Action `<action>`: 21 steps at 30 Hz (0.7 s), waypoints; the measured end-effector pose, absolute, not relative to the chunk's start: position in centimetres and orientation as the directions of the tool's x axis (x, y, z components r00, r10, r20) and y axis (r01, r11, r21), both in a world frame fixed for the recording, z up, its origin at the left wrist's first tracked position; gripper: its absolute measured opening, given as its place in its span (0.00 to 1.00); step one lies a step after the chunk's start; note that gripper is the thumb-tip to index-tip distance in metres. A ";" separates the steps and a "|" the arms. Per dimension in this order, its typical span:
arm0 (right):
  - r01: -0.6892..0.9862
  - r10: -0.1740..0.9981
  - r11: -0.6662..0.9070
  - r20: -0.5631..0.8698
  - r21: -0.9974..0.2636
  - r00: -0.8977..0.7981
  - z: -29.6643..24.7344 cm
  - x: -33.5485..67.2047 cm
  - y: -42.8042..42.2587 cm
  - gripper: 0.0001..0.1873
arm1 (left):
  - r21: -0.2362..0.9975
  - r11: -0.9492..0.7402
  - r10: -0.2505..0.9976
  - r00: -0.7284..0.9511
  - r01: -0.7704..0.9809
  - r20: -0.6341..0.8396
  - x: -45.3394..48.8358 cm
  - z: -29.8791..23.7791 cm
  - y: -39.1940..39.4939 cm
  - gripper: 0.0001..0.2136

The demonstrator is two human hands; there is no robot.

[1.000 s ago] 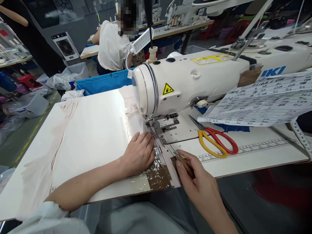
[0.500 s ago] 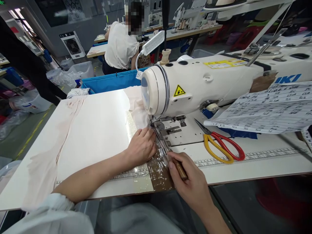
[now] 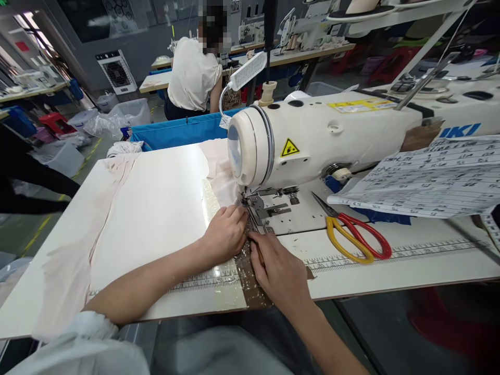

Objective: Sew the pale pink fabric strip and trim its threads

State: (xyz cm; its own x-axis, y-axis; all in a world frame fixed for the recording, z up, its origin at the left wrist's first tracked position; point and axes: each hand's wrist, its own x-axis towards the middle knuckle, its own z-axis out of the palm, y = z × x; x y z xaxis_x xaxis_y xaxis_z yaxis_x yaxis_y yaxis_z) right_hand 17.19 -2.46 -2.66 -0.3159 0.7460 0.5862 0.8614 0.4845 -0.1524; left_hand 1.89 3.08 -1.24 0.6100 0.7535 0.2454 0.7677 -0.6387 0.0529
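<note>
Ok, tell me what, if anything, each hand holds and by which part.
The right hand holds a brown-handled tool by its handle, mostly hidden in the grip; whether the left hand grips anything cannot be told.

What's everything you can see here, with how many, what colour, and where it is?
Long-armed sewing machine: one nearest, white, right of centre; others in background
Flat worktable: one nearest, white, under the machine
Thin fabric: at least two stretches, pale pink, table's left side and by the needle
Metal-bladed scissors: one, red and yellow handles, right of the needle
Handwritten paper: count unclear, white, far right
Wooden-handled tool: one, brown, mostly hidden in the right hand
Flat rectangular lamp: one, white, above the machine
Boxy air cooler: one, white, back left
Plastic bins: several, translucent, left floor
Person in white top: one, behind
Left hand: one, bare, by the needle
Right hand: one, bare, gripping the tool
</note>
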 end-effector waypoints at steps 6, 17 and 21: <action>0.882 0.752 0.458 0.576 -0.110 -0.319 -2.8 17.0 -2.6 0.12 | 0.057 -0.625 0.768 0.601 0.778 0.220 1.9 -1.0 3.0 0.18; 0.926 0.779 0.375 0.557 -0.046 -0.288 -2.6 16.3 -2.7 0.14 | 0.132 -0.600 0.790 0.559 0.789 0.249 1.2 -1.3 4.1 0.17; 0.805 0.793 0.491 0.554 -0.335 -0.253 -2.0 18.5 -3.4 0.14 | 0.248 -0.548 0.825 0.469 0.799 0.315 0.3 -0.6 5.0 0.16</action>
